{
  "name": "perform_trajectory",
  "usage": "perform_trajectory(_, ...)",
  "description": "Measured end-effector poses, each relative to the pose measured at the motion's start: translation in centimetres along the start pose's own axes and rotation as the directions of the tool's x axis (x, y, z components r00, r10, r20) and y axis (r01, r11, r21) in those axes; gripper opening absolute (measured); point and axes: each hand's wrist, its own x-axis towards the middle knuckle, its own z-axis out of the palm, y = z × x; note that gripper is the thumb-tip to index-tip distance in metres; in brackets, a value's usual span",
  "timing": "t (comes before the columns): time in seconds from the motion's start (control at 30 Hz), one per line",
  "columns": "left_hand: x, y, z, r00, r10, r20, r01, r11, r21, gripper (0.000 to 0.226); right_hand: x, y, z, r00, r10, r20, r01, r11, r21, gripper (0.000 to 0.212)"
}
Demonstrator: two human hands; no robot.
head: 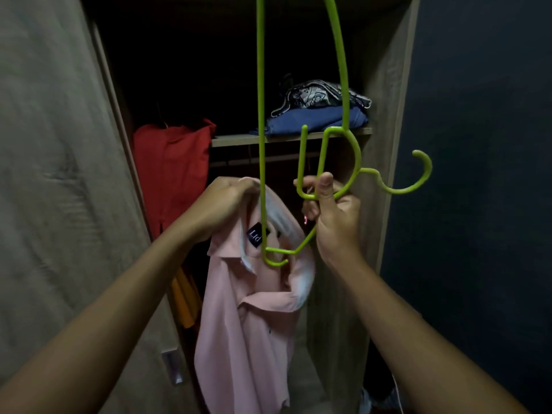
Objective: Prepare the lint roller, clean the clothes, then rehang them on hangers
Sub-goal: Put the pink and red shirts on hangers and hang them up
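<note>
The pink shirt [248,339] hangs in front of the open wardrobe [388,70], held up by its collar. The green hanger [262,115] stands on end so one tip can slip into the neck. The left hand [221,204] pinches the collar in its grip; the right hand [334,216] wraps its grip round the hanger.

The left hand [222,201] grips a pink shirt's [254,324] collar; the right hand [334,210] holds a green hanger [261,115].

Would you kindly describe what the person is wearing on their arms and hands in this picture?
The left hand and right hand are ungloved, with no rings, watch or bracelet visible. The left forearm and right forearm are bare to the frame's edge; no sleeves show.
</note>
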Motion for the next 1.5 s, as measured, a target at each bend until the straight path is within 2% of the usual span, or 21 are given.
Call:
perform_trajectory(0.07, -1.0, 2.3, -0.7, 0.998, 0.037, 0.055, -0.030, 0.991, -0.128, 0.032, 0.0, 0.2, 0.2, 0.994, -0.070, 0.079, 0.076, 0.994, -0.074, 0.052)
perform_trajectory(0.13, -1.6, 3.1, -2.3, 0.993, 0.063, 0.102, -0.043, 0.981, -0.188, 0.021, 0.3, 0.8, -0.6, 0.961, -0.102, 0.259, 0.139, 0.981, -0.132, 0.043)
perform_trajectory(0.17, -1.9, 3.2, -3.3, 0.991, 0.057, 0.121, -0.035, 0.984, -0.175, 0.010, 0.6, 1.1, -1.3, 0.926, -0.092, 0.365, 0.168, 0.969, -0.182, 0.031)
perform_trajectory(0.2, -2.2, 3.1, -4.4, 0.988, 0.045, 0.146, -0.025, 0.990, -0.140, 0.009, 1.0, 1.2, -2.2, 0.885, -0.058, 0.461, 0.199, 0.944, -0.264, 0.017)
perform_trajectory(0.23, -2.4, 2.7, -5.4, 0.983, 0.032, 0.183, -0.014, 0.995, -0.095, 0.011, 1.5, 1.3, -3.2, 0.843, -0.006, 0.538, 0.246, 0.894, -0.375, 0.011)
perform_trajectory(0.3, -2.8, 1.9, -6.9, 0.969, 0.004, 0.246, -0.021, 0.998, 0.064, 0.012, 2.5, 1.2, -5.2, 0.772, 0.162, 0.615, 0.312, 0.746, -0.588, 0.013)
perform_trajectory(0.4, -3.1, -0.5, -8.4, 0.958, -0.094, 0.270, -0.025, 0.914, 0.406, 0.031, 3.5, 0.2, -7.0, 0.700, 0.368, 0.612, 0.327, 0.597, -0.733, 0.033)
perform_trajectory(0.47, -2.9, -2.3, -9.1, 0.959, -0.124, 0.256, -0.038, 0.836, 0.548, 0.035, 4.0, -0.2, -7.8, 0.642, 0.494, 0.586, 0.338, 0.504, -0.795, 0.030)
perform_trajectory(0.57, -2.2, -4.4, -9.6, 0.970, -0.155, 0.189, -0.011, 0.744, 0.668, 0.020, 4.5, -0.1, -9.0, 0.545, 0.654, 0.524, 0.369, 0.373, -0.851, 0.022)
perform_trajectory(0.67, -1.4, -5.4, -10.0, 0.986, -0.130, 0.104, 0.013, 0.685, 0.729, 0.021, 5.1, -0.1, -9.3, 0.485, 0.715, 0.504, 0.472, 0.271, -0.839, 0.039)
perform_trajectory(0.8, -0.6, -4.6, -9.8, 0.990, -0.141, 0.018, 0.076, 0.631, 0.772, 0.019, 5.6, -0.3, -8.6, 0.456, 0.766, 0.454, 0.556, 0.154, -0.817, 0.040)
perform_trajectory(0.87, -0.8, -3.5, -8.9, 0.993, -0.116, 0.005, 0.073, 0.659, 0.749, 0.009, 5.7, -0.5, -8.3, 0.476, 0.761, 0.441, 0.528, 0.154, -0.835, 0.042)
perform_trajectory(0.93, -1.7, -2.2, -6.9, 0.987, -0.160, 0.024, 0.115, 0.802, 0.586, 0.012, 5.8, -0.8, -8.0, 0.501, 0.737, 0.454, 0.479, 0.202, -0.855, 0.043)
perform_trajectory(0.97, -2.3, -1.7, -5.5, 0.980, -0.196, 0.042, 0.154, 0.871, 0.467, 0.014, 5.9, -0.8, -7.8, 0.522, 0.702, 0.484, 0.444, 0.261, -0.857, 0.038)
perform_trajectory(1.03, -3.2, -1.0, -2.7, 0.973, -0.224, 0.053, 0.204, 0.947, 0.247, 0.011, 5.4, -1.1, -7.0, 0.584, 0.598, 0.548, 0.326, 0.446, -0.834, 0.025)
perform_trajectory(1.1, -3.5, -0.6, -0.7, 0.974, -0.226, 0.018, 0.223, 0.970, 0.095, 0.007, 5.1, -1.1, -6.2, 0.645, 0.507, 0.572, 0.212, 0.600, -0.771, 0.025)
perform_trajectory(1.13, -3.5, -0.5, -0.2, 0.973, -0.231, -0.020, 0.231, 0.972, 0.049, 0.011, 5.2, -1.1, -5.9, 0.662, 0.489, 0.568, 0.188, 0.626, -0.757, 0.025)
perform_trajectory(1.2, -3.2, -0.7, -0.2, 0.968, -0.228, -0.104, 0.232, 0.973, 0.021, 0.016, 5.7, -2.0, -5.6, 0.672, 0.500, 0.547, 0.155, 0.627, -0.763, 0.023)
perform_trajectory(1.3, -3.2, -1.4, -1.1, 0.964, -0.198, -0.176, 0.211, 0.976, 0.058, 0.017, 7.1, -3.8, -5.6, 0.650, 0.571, 0.500, 0.118, 0.575, -0.810, 0.027)
perform_trajectory(1.37, -3.3, -1.9, -1.4, 0.963, -0.192, -0.189, 0.208, 0.976, 0.064, 0.023, 8.0, -4.6, -5.6, 0.691, 0.585, 0.425, 0.037, 0.558, -0.829, 0.028)
perform_trajectory(1.5, -3.8, -2.4, -1.0, 0.979, -0.156, -0.135, 0.174, 0.976, 0.134, 0.020, 8.7, -4.0, -5.0, 0.783, 0.525, 0.334, -0.161, 0.689, -0.706, 0.016)
